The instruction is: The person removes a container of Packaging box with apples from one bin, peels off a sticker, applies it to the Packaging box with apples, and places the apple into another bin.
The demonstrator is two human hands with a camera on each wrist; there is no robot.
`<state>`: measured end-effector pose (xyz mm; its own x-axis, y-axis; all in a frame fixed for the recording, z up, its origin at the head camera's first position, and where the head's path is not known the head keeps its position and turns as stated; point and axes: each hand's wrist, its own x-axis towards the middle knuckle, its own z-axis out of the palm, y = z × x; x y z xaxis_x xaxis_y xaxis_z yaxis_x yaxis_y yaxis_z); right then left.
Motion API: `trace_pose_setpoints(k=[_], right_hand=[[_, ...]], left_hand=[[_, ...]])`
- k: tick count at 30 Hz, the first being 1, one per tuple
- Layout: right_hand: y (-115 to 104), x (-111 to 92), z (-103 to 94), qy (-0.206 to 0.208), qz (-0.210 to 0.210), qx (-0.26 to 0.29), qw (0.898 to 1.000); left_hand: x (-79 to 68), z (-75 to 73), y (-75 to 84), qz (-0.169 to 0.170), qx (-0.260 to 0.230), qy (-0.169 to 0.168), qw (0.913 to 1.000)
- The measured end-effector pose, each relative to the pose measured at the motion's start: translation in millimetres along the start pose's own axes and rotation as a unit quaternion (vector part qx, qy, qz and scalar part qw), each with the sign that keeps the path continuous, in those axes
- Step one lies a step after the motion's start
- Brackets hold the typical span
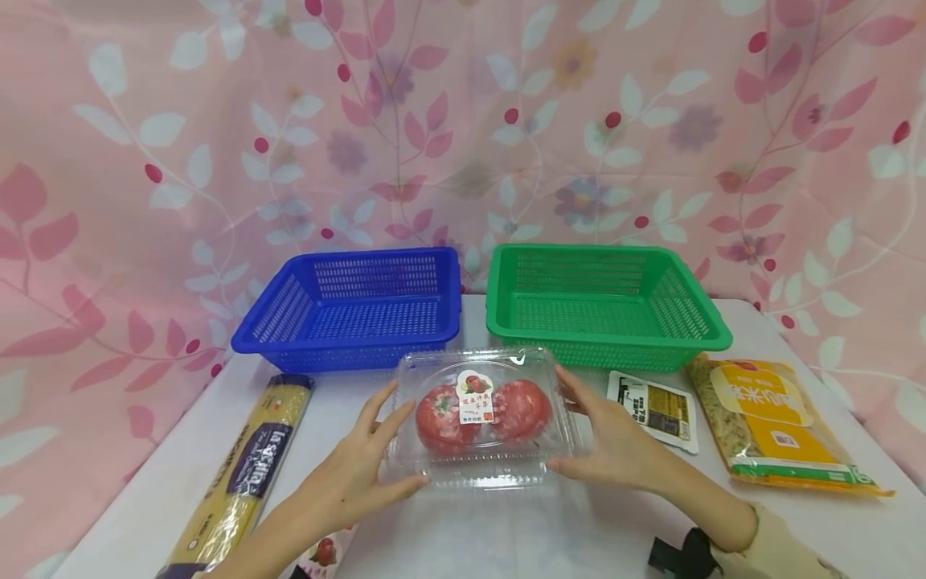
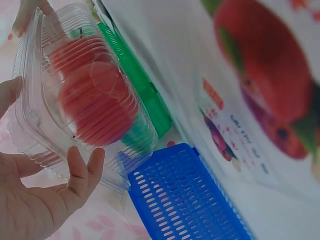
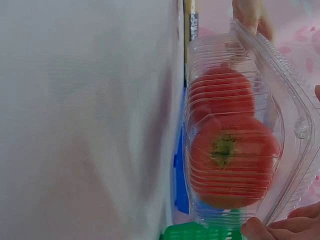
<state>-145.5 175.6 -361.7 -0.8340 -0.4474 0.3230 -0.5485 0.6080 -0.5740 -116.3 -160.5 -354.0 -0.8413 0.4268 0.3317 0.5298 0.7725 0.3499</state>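
A clear plastic clamshell box (image 1: 492,468) with two red tomatoes (image 1: 522,408) inside is raised above the white table, its lid bearing a white label (image 1: 475,398). My left hand (image 1: 362,454) grips the box by its left side, fingers and thumb on the edge. On the opposite side, my right hand (image 1: 611,434) holds it with the thumb near the front corner. The left wrist view shows the box's ribbed underside and my left fingers (image 2: 80,172) against the rim. One tomato's green stem end (image 3: 223,149) shows through the plastic in the right wrist view.
Behind the box stand a blue basket (image 1: 347,354) at left and a green basket (image 1: 608,347) at right. A spaghetti pack (image 1: 253,466) lies left, beside a fruit-printed package (image 1: 325,555) partly under my left arm. At right lie a small white packet (image 1: 654,410) and a yellow bag (image 1: 784,426).
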Motion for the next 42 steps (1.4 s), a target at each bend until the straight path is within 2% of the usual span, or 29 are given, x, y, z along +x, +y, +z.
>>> trace_pose_setpoints(k=[9, 15, 21, 26, 36, 42], right_hand=[[-12, 8, -2.7, 0.007, -0.014, 0.008, 1.0], [-19, 13, -6.1, 0.011, -0.032, 0.003, 0.999], [-27, 24, -9.7, 0.01, -0.055, 0.01, 0.998], [-32, 36, -10.5, 0.005, -0.086, 0.014, 0.996], [-46, 62, -10.9, 0.018, -0.135, -0.014, 0.991], [-52, 76, -8.6, 0.021, -0.154, -0.009, 0.988]], left_hand=[[-2.2, -11.9, 2.3, 0.024, 0.03, 0.049, 0.9981], [-4.4, -24.9, 4.0, 0.027, 0.028, 0.06, 0.9974], [-5.2, -36.2, 3.6, 0.017, 0.027, 0.063, 0.9975], [-4.9, -44.1, 0.1, 0.013, 0.024, 0.07, 0.9972], [-4.2, -61.2, -11.8, 0.025, 0.036, 0.117, 0.9921], [-4.0, -71.6, -22.3, 0.051, 0.067, 0.149, 0.9852]])
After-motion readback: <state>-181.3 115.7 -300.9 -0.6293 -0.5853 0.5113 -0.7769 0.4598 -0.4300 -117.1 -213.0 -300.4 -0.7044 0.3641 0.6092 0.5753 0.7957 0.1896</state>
